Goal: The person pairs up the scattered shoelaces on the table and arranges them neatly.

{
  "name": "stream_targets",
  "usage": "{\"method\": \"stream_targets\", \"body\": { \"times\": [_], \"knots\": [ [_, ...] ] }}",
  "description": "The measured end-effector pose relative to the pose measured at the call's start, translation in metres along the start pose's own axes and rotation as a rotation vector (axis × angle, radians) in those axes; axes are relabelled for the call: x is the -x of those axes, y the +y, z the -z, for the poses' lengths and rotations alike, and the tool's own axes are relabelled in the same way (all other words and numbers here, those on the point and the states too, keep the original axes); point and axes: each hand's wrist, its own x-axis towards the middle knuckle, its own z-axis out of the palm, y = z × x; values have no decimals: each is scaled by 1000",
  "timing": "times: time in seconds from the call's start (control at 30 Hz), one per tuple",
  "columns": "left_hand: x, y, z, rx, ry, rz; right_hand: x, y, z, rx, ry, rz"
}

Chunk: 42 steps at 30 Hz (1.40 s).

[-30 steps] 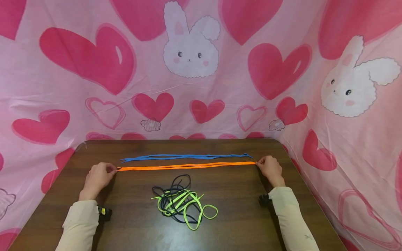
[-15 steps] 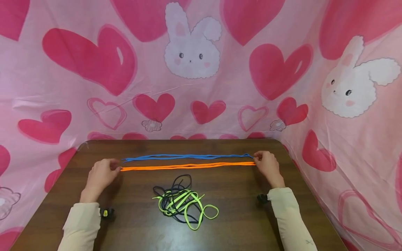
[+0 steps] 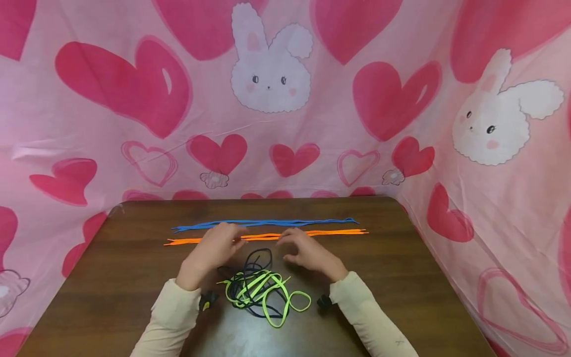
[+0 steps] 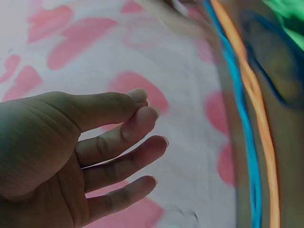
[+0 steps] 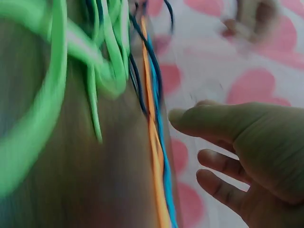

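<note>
An orange shoelace (image 3: 339, 232), folded double, lies stretched sideways across the table. Just behind it a blue shoelace (image 3: 267, 221) runs nearly parallel. In front, a neon green shoelace (image 3: 275, 326) and a dark shoelace (image 3: 270, 258) lie tangled together. My left hand (image 3: 213, 252) hovers over the orange lace, left of the tangle, hiding part of it. In the left wrist view its thumb meets the index fingertip, with no lace between, and the other fingers are loosely extended. My right hand (image 3: 310, 252), fingers relaxed and holding nothing, is right of the tangle's top.
The brown wooden table (image 3: 111, 277) has rounded far corners. Pink cloth (image 3: 330, 119) with hearts and rabbits hangs behind it and along both sides. A small dark wrist camera (image 3: 208, 300) sits at the left cuff, and another wrist camera (image 3: 324, 302) at the right.
Both hands have let go of the orange lace's ends and moved inward toward the tangle. The orange and blue laces stay stretched out; the tangle has not moved.
</note>
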Motion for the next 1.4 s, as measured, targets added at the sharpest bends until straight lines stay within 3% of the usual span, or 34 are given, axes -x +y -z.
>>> {"method": "stream_targets", "body": {
  "times": [0.13,0.3,0.53,0.63,0.8,1.0,1.23,1.33,1.4],
  "knots": [
    [-14,30,-1,116,51,-14,-20,-14,-20,-76,-61,119],
    [-20,55,-3,250,118,5,-24,-24,-27,-216,-52,101],
    [-4,48,-8,356,226,67,-8,-52,-6,-278,-35,110],
    [2,43,-8,418,202,83,4,-67,8,-290,43,132],
    [9,44,-3,493,134,71,22,-86,26,-317,268,212],
    [17,53,8,543,117,-31,35,-98,43,-317,483,347],
    [22,63,17,609,-10,-169,40,-103,55,-293,589,446],
    [25,66,20,593,-23,-211,42,-104,58,-285,601,466],
    [26,68,21,590,3,-254,43,-103,61,-276,602,470]
  ]
}}
